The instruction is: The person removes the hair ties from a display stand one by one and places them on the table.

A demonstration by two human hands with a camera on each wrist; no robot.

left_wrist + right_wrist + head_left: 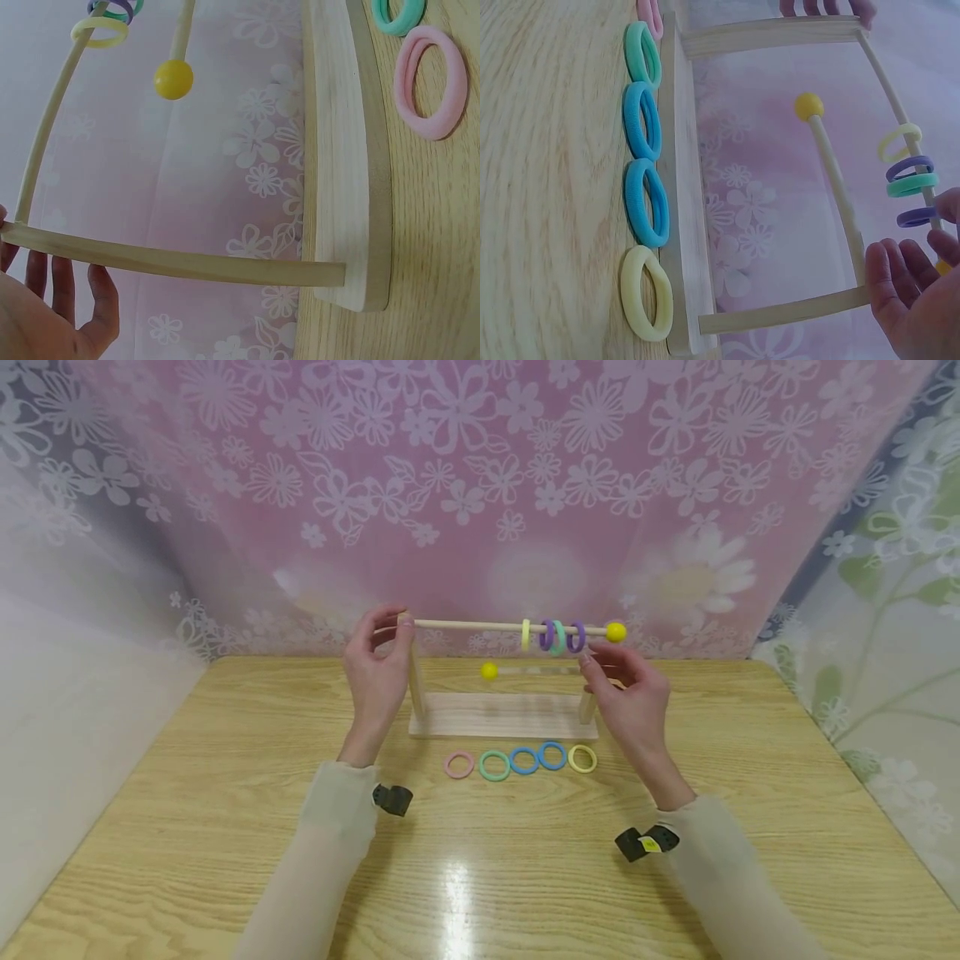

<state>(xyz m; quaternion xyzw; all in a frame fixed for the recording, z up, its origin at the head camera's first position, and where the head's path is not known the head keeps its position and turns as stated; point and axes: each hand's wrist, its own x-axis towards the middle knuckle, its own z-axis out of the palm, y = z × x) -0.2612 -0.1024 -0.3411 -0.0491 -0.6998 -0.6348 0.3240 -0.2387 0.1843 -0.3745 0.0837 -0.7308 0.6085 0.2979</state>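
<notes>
My left hand pinches the top corner of a wooden stand, where the upper rod joins the left post. On that rod hang several elastic hair ties: a yellow one, a purple one, a mint-green one and another purple one at the right. My right hand is beside this last tie, its fingers loosely bent. Whether a fingertip touches the tie I cannot tell. A yellow ball caps the rod's right end.
A lower rod with a yellow ball points left from the right post. In front of the base lie a pink tie, a green tie, two blue ties and a yellow tie. A floral curtain hangs behind.
</notes>
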